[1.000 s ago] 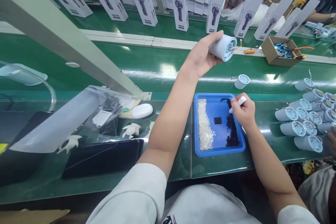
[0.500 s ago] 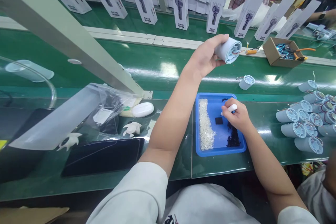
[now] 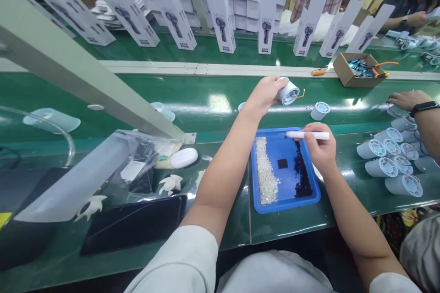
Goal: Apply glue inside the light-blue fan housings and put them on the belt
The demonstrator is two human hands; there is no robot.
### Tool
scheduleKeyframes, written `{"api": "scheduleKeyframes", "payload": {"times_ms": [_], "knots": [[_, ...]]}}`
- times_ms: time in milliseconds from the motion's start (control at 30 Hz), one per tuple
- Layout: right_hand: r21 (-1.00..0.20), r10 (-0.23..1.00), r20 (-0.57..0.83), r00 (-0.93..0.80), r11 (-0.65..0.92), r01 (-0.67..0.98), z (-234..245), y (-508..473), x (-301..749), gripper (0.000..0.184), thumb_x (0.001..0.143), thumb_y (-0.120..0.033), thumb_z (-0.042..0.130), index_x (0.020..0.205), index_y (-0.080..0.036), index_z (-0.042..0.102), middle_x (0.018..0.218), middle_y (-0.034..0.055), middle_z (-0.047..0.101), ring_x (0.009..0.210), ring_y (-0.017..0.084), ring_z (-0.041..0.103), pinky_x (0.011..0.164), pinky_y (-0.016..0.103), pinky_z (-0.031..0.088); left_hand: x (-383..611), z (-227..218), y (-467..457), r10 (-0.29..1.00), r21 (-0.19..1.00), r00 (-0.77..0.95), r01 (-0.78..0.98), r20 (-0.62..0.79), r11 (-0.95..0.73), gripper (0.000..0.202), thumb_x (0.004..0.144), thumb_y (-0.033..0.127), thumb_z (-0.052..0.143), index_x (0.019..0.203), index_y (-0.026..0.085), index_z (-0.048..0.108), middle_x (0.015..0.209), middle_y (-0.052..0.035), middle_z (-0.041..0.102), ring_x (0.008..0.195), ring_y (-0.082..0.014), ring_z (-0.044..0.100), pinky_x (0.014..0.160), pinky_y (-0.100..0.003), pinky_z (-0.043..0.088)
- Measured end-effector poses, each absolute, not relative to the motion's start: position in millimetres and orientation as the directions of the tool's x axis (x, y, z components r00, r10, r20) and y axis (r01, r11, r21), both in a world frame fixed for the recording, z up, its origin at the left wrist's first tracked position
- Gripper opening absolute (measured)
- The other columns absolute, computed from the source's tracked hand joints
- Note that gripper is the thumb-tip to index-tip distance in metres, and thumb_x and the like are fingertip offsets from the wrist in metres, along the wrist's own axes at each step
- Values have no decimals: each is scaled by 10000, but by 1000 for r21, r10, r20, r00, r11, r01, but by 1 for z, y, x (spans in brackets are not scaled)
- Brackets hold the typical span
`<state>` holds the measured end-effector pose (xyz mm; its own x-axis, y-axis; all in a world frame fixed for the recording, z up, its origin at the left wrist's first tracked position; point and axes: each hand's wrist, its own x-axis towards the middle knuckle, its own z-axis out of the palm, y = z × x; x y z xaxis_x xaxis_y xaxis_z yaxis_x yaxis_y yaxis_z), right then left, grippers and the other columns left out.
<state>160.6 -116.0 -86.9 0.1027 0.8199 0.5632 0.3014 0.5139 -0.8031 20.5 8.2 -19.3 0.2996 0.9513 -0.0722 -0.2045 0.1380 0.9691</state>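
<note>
Above the far edge of a blue tray, my left hand (image 3: 266,96) grips a light-blue cylindrical housing (image 3: 288,92), its ribbed open end facing right with a thin wire sticking out. My right hand (image 3: 320,146) is closed around a white pen-like tool (image 3: 305,135), held nearly level with its thin tip pointing left over the tray's far side. In the blue tray (image 3: 285,207) lie a strip of small clear-white pieces (image 3: 266,176), a strip of small black pieces (image 3: 303,176) and a black square (image 3: 282,163) between them. Another light-blue housing (image 3: 320,111) stands just beyond my right hand.
Several light-blue housings (image 3: 381,167) cluster at right, where another person's hand (image 3: 409,100) reaches in. A carton (image 3: 359,81) holds blue parts and orange-handled pliers. White printed boxes (image 3: 266,39) line the back. A slanted metal post (image 3: 92,73), plastic bag (image 3: 137,155) and black tablet (image 3: 134,226) are left.
My left hand has brought the housing lower and closer to the tray. My right hand has lifted the white tool from the black pieces and turned it level. Another person's hand has appeared at right.
</note>
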Motion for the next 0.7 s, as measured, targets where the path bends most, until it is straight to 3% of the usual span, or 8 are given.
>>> {"api": "scheduleKeyframes", "payload": {"times_ms": [100,200,367,700], "knots": [[-814,754,581,308,543,206,-88,-113,162,229,867,-420,651,970,-262,519,916,-6,634,739,145,712,718,321,593,24,-20,4,933,973,348,-172,-89,157,209,883,250,570,707,153,516,638,29,502,579,-76,517,627,-220,521],[-820,729,570,379,531,211,-89,-111,160,284,863,-469,650,998,-269,501,977,8,626,833,166,728,780,343,603,27,-20,0,934,976,345,-149,-97,157,240,890,274,574,691,158,505,631,26,512,567,-84,531,562,-212,505],[-855,760,517,394,477,202,-90,-111,160,312,891,-545,570,1006,-261,507,1022,44,625,937,202,722,852,392,598,30,-18,-4,930,978,352,-133,-106,161,241,870,268,608,678,169,499,642,27,523,572,-83,543,537,-199,502],[-852,762,522,383,492,180,-89,-112,161,311,888,-540,577,1000,-255,522,1027,46,633,909,193,720,851,385,592,34,-17,-10,931,987,356,-107,-74,119,264,856,270,624,673,176,460,683,25,526,618,-85,551,552,-200,513]]}}
